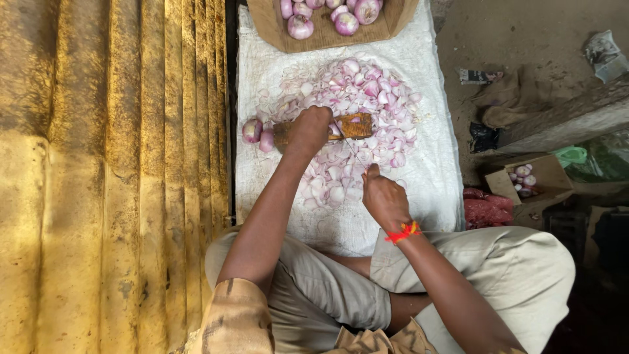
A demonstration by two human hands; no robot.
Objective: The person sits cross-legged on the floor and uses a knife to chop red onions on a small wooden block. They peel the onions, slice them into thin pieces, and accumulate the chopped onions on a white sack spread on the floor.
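- A person sits cross-legged on the floor; the left hand [311, 128] is curled, fingers pressed together, over an onion on a small wooden board [350, 124], amid a heap of chopped onion pieces [363, 98].
- The right hand [385, 198], a red thread at its wrist, lies nearer the body, fingers closed on what looks like a thin knife [354, 151] angled toward the board; the blade is hard to make out.
- Just left of the left fingers, two peeled whole onions [257, 133] touch the board's end.
- Beyond the fingers, a cardboard tray [275, 26] holds more peeled onions, round, glossy, pink-white.
- Everything rests on a coarse white woven sack [432, 164] beside rusted corrugated sheet [111, 177].
- Risk, as a judgement: the blade works close to the left fingers; slick, layered onion could slip and bring a cut, and loose pieces may slide off the sack onto dirt.
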